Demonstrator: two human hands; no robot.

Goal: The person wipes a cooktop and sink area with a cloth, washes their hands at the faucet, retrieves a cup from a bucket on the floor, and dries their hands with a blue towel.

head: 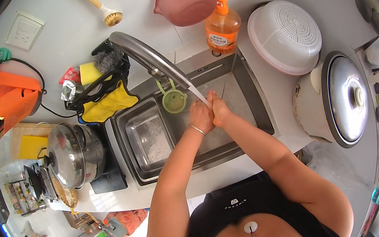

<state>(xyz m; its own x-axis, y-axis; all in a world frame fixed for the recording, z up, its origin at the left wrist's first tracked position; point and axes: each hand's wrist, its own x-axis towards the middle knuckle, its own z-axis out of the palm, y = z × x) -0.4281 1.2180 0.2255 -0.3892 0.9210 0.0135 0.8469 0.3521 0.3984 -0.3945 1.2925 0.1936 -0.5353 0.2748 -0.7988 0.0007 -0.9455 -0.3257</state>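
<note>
My left hand [200,117], with a thin bangle at its wrist, and my right hand [220,109] press together under water running from the curved metal faucet [153,57]. Both are over the large basin of the stainless steel sink [232,95]. The fingers overlap, and I see no object between them; the palms are hidden. A small green strainer [174,101] hangs by the faucet base, just left of my hands. The smaller basin at the left holds a metal tray [151,137]. An orange pump bottle of liquid soap [222,25] stands behind the sink.
A black caddy [94,91] with a yellow cloth [109,105] and sponges stands back left. Further left are a lidded steel pot [73,154] and an orange knife holder [12,94]. At the right stand a white plastic colander [285,35] and a large lidded pot [315,103].
</note>
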